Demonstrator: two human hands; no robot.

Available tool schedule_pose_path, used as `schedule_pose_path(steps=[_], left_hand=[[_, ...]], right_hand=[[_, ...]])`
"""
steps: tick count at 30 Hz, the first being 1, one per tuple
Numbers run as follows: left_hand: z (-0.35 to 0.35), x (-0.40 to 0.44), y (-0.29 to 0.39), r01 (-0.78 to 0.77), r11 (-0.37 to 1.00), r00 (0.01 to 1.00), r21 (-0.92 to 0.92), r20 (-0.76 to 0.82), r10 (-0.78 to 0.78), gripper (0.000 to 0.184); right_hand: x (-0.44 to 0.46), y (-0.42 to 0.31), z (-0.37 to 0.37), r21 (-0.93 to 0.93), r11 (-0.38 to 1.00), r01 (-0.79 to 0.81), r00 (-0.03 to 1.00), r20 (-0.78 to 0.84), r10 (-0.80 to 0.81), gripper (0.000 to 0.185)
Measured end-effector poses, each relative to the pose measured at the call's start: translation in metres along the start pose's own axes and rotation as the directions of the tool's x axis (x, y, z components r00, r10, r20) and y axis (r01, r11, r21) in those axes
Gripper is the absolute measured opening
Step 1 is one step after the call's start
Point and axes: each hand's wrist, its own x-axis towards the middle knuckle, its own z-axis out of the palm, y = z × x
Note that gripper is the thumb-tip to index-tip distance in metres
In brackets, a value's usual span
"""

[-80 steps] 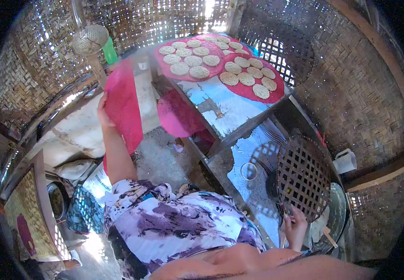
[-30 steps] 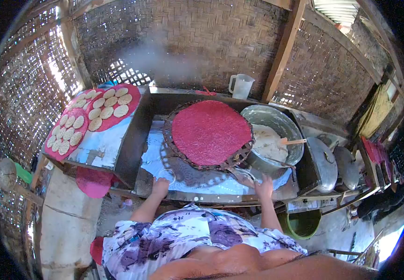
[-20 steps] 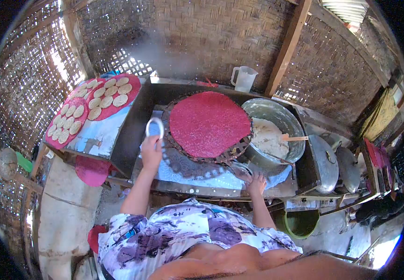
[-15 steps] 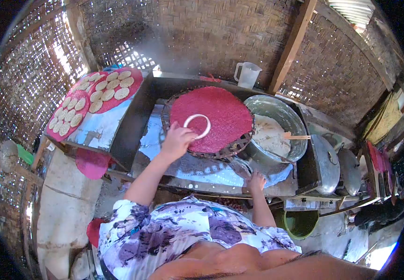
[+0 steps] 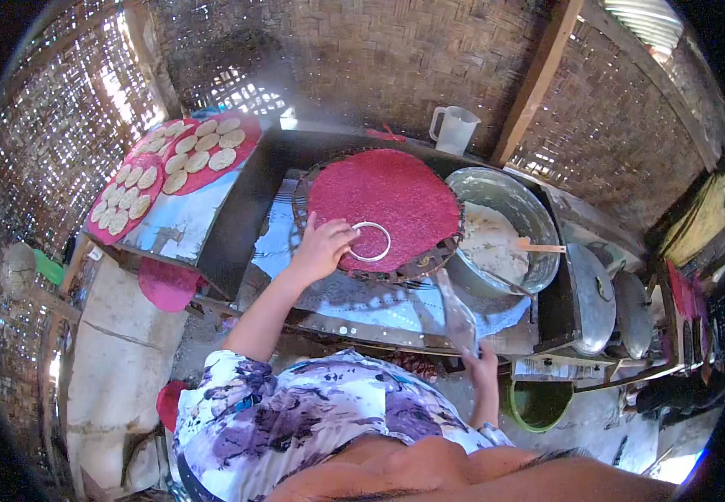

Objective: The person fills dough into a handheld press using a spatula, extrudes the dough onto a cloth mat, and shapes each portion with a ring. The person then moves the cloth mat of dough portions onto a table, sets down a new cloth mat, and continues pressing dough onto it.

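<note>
A round red sheet point(image 5: 396, 197) lies on a dark woven tray point(image 5: 304, 201). My left hand point(image 5: 321, 249) is closed on a pale ring point(image 5: 387, 244), which rests near the front left part of the sheet. Near the table's front edge, my right hand point(image 5: 483, 361) is closed on the lower end of a flat, shiny spatula-like tool point(image 5: 460, 322); its upper end reaches toward the tray's edge. Right of the tray, a large metal pot point(image 5: 544, 209) holds pale dough point(image 5: 496, 243) and a wooden-handled utensil point(image 5: 542, 247).
At left, red sheets with several pale discs point(image 5: 175, 181) cover a board point(image 5: 178, 226). A translucent jug point(image 5: 455, 131) stands behind the pot. Metal lids point(image 5: 590, 301) lean at right, above a green tub point(image 5: 538, 405) on the floor.
My left hand has picked up the ring from the table and carried it over the red sheet. My right hand has taken hold of the flat tool and drawn it toward me.
</note>
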Motion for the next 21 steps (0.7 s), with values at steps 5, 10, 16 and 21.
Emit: schedule_pose_path(steps=[5,10,16,21], left_hand=[[-0.031,0.022,0.031,0.009,0.962,0.995,-0.272,-0.089,-0.034,0.042],[-0.035,0.043,0.113,-0.321,0.92,0.928,-0.223,0.12,0.353,0.082],[-0.017,0.069,0.09,-0.251,0.954,0.955,-0.166,-0.202,0.216,0.032],[-0.007,0.071,0.099,-0.474,0.879,0.85,-0.061,-0.291,0.438,0.016]], right_hand=[[-0.036,-0.079,-0.032,0.655,0.755,-0.027,0.976,0.182,-0.123,0.041],[-0.014,-0.16,0.049,0.428,0.898,0.103,0.981,0.102,-0.162,0.061],[0.006,-0.245,0.081,0.022,0.808,0.589,0.807,0.051,-0.589,0.067],[0.014,-0.328,0.058,-0.542,0.472,0.696,0.495,-0.114,-0.861,0.059]])
